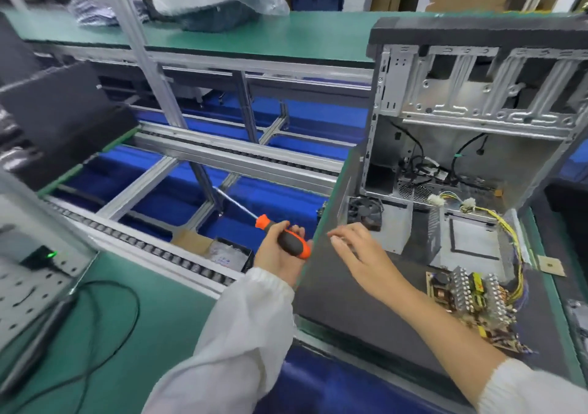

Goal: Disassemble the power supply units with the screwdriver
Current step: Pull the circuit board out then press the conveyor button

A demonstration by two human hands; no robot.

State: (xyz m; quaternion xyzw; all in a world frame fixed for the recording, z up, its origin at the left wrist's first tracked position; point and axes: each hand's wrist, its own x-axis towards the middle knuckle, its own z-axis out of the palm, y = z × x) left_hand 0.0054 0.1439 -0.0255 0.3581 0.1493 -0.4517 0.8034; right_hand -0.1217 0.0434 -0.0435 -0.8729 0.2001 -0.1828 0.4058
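My left hand [280, 251] grips an orange-and-black screwdriver [288, 238] by its handle, the metal shaft pointing up and left over the conveyor gap. My right hand [359, 251] hovers with relaxed, spread fingers above the dark grey mat [350, 305], holding nothing. On the mat lie the opened power supply housing [464, 238], a small black fan [364, 213] and the bare circuit board [474, 299] with yellow wires [509, 232] trailing from it.
An open grey computer case [477, 111] stands behind the mat. Roller conveyor rails [152, 248] and aluminium frame bars cross blue bins at the left. A small black box [232, 254] sits below. A black cable [121, 318] loops on the green bench at the lower left.
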